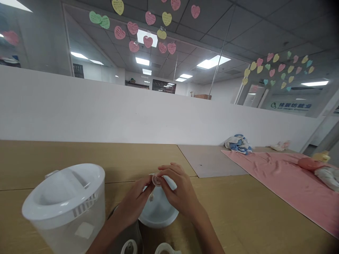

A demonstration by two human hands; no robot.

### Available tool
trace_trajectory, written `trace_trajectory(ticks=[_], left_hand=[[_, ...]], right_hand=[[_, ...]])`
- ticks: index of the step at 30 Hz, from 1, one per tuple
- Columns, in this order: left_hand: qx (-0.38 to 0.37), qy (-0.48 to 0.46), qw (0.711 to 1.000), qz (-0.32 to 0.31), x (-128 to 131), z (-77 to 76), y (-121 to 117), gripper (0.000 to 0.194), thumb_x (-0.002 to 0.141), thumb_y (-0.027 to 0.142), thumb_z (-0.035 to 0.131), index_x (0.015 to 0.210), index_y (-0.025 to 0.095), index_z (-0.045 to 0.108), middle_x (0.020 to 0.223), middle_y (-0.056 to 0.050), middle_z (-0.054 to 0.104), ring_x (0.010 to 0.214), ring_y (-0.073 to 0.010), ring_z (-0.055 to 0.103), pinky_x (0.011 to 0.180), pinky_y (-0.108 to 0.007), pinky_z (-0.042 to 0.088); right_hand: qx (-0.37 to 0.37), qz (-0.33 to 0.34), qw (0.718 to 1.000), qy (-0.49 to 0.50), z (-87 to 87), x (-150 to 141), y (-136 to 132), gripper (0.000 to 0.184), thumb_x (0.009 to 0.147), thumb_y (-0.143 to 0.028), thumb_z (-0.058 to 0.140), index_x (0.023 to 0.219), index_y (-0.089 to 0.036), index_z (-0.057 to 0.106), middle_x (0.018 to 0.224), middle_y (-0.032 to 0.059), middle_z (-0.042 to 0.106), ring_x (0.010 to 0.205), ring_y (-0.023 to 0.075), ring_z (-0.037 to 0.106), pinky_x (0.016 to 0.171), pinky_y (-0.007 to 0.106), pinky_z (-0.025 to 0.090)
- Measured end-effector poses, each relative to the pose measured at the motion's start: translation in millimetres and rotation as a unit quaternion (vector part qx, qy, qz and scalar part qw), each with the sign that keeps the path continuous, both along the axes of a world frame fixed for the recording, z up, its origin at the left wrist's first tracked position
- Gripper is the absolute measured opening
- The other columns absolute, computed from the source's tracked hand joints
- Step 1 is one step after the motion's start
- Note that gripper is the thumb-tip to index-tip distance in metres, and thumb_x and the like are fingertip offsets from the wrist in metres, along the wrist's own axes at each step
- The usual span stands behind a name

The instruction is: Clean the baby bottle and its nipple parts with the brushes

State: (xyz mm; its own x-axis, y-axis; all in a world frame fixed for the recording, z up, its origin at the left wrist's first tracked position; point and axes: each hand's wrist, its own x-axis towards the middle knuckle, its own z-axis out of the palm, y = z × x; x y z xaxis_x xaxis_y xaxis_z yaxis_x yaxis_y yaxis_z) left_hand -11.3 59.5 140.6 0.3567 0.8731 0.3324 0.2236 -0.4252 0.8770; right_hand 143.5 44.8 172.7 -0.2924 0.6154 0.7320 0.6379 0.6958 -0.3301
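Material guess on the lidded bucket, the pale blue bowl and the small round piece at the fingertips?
Lidded bucket: likely plastic; glossy white up top, seemingly translucent below.
Pale blue bowl: smooth, soft sheen; probably plastic, though glazed ceramic or coated metal is possible.
Small round piece: looks see-through and shiny; clear plastic likely, glass not ruled out.
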Motion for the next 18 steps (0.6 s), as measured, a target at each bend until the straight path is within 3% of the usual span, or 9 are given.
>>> trace_trajectory(ticks=[6,12,18], left_hand=[[-0.032,0.003,0.999,-0.009,-0.9,2.3,-1.2,0.026,0.087,0.036,0.04,0.091,0.018,0.058,0.08,-0.001,0.059,0.076,-0.0159,0.052,0.069,-0.025,0.043],[-0.005,0.016,1.0,-0.008,0.0,-0.6,-1.1,0.029,0.088,0.037,0.04,0.096,0.018,0.061,0.092,-0.003,0.064,0.086,-0.0179,0.054,0.078,-0.027,0.041],[-0.032,-0.001,0.999,-0.021,0.9,-1.5,-2.3,0.03,0.088,0.037,0.041,0.103,0.019,0.06,0.099,-0.003,0.064,0.087,-0.0177,0.054,0.076,-0.026,0.042]], right_hand=[[-0.002,0.0,1.0,-0.002,-1.0,0.7,1.0,0.012,0.084,-0.013,0.047,0.084,-0.021,0.056,0.097,0.0056,0.064,0.093,0.0183,0.057,0.085,0.036,0.044],[-0.002,-0.008,1.0,0.022,-3.3,3.0,1.7,0.012,0.088,-0.013,0.041,0.089,-0.02,0.05,0.098,0.007,0.058,0.094,0.0178,0.054,0.082,0.033,0.044],[0.007,-0.012,0.999,0.045,-1.8,4.1,-0.2,0.013,0.089,-0.013,0.039,0.09,-0.021,0.049,0.095,0.0064,0.056,0.092,0.0174,0.053,0.08,0.032,0.044]])
